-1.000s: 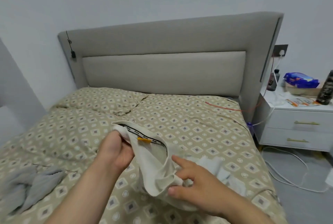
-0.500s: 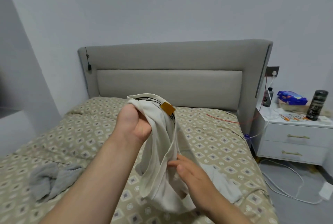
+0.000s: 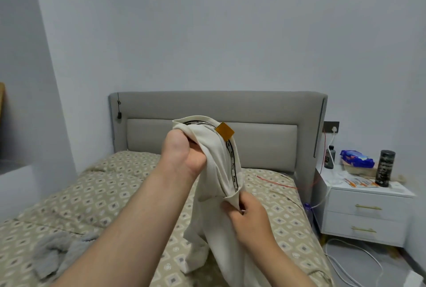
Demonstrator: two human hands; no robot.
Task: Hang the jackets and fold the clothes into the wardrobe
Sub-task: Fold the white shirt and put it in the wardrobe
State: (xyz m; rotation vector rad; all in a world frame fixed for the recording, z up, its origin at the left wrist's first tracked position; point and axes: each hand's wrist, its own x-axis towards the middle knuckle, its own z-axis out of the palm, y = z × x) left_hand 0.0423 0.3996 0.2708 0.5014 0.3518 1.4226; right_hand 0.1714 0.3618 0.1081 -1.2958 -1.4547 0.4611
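Left hand [image 3: 184, 155] fisted, fingers curled tight round the top of the collar of a cream garment [image 3: 221, 185], held up in front of the headboard [image 3: 265, 111]. Right hand [image 3: 247, 214] lower and nearer, fingers pinching the bottom end of the same collar, thumb on the near side of the cloth. Collar stretched between the two hands, running top left to bottom right. Garment is off-white, soft knit; black tape with white lettering lines the inside of the collar; orange-brown square tag [image 3: 224, 130] sticks out at the top right, just beside the left fist. Rest of the garment hangs down from the hands in loose folds, lower part bunched on the bed [image 3: 96, 194] between the forearms. Bedcover tan with diamond print. Grey cloth [image 3: 57, 254] lies crumpled on the bed near left, well apart from the hands. Bare bedcover to the left and far side of the hands. Red cable [image 3: 276, 181] runs across the far right of the bed. White nightstand [image 3: 366, 215] right of the bed, bottles and a blue pack on its top; white cable on the floor in front of it.
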